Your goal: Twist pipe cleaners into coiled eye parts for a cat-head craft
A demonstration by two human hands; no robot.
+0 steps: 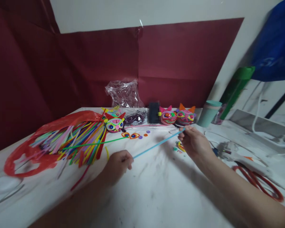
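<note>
A light blue strip [156, 145] stretches between my two hands above the white table [142, 196]. Its lower end is pinched in my left hand [120, 164], and the fingers of my right hand [193, 139] close on its upper end. Beyond my left hand lie two orange-rimmed eye shapes [133, 136] with small purple and orange discs beside them. A green strip [95, 144] runs from the heap of coloured strips [85, 142] towards the eyes. Small coloured bits [180, 146] lie near my right hand.
Decorated animal heads [114, 125] stand at the back left, others [185, 116] at the back right. Behind them are clear plastic [124, 93] and a dark upright object [154, 112]. A pale green cup [209, 113], a power strip [242, 161] and a red cable [258, 183] are at right.
</note>
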